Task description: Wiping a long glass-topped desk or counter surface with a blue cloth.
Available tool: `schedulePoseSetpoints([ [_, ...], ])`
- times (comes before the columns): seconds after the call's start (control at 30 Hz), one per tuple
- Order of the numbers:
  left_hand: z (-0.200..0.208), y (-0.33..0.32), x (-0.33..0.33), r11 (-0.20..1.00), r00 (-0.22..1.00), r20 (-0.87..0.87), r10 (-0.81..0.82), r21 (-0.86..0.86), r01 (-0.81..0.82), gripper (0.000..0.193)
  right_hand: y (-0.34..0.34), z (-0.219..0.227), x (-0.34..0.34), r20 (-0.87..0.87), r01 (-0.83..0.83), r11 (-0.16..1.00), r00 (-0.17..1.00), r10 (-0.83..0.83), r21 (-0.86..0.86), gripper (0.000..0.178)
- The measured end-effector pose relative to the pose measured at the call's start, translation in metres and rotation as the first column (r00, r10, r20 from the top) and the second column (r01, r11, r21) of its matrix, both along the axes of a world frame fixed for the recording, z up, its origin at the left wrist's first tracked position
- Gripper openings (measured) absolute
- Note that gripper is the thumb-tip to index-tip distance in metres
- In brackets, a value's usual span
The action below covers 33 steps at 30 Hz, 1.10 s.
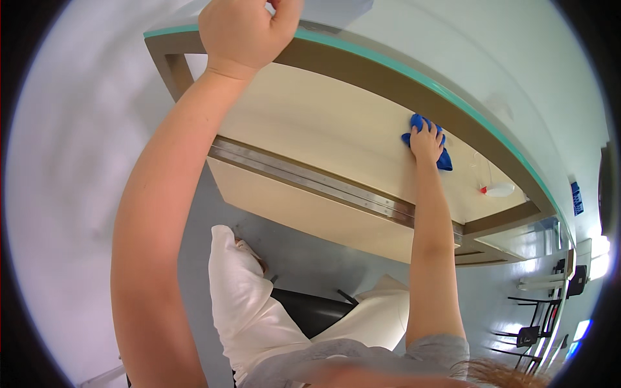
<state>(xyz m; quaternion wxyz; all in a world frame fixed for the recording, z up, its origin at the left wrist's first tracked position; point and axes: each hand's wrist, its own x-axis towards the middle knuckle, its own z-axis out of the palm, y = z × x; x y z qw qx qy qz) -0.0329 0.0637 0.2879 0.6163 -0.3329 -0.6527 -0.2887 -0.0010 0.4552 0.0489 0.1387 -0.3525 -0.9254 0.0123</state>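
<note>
My right hand (426,142) presses a bunched blue cloth (445,161) against the cream inner board (310,107) of the brown-framed cabinet, its fingers spread over the cloth. At the upper left, my left hand (249,29) is bent into a fist shape above the glass top's edge (333,40). The picture's upper rim cuts off its fingertips, so whatever they may hold is hidden. To the right of the cloth lies a white bottle (499,189) with a red tip, on the same cream board.
A metal hinge strip (310,178) runs along the cabinet's near side, where a cream panel (304,216) hangs down. Below me is a black seat (309,312). Black chairs (527,336) stand at the far right, and a blue packet (577,198) lies beyond the glass edge.
</note>
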Motion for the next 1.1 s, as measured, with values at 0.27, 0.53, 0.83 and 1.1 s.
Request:
schedulePoseSetpoints([
  [0.27, 0.005, -0.001, 0.003, 0.995, 0.997, -0.024, -0.08, -0.063, 0.078, 0.011, -0.173, 0.05, -0.096, -0.306, -0.424, 0.841, 0.894, 0.328, -0.336, 0.053],
  [0.53, -0.006, 0.003, -0.004, 0.998, 0.992, 0.127, -0.001, -0.059, 0.009, 0.014, -0.368, 0.016, -0.106, -0.118, -0.795, 0.576, 0.601, 0.79, -0.193, 0.042],
  [0.83, -0.008, -0.005, -0.008, 0.995, 0.994, 0.054, 0.099, -0.032, -0.098, 0.017, -0.3, 0.024, -0.016, -0.077, -0.98, 0.113, 0.127, 0.989, -0.165, 0.04],
  [1.1, 0.005, -0.002, 0.001, 0.995, 0.995, 0.053, 0.087, -0.047, -0.084, 0.015, -0.128, 0.019, 0.074, -0.07, -0.879, 0.473, 0.47, 0.88, 0.053, 0.038],
])
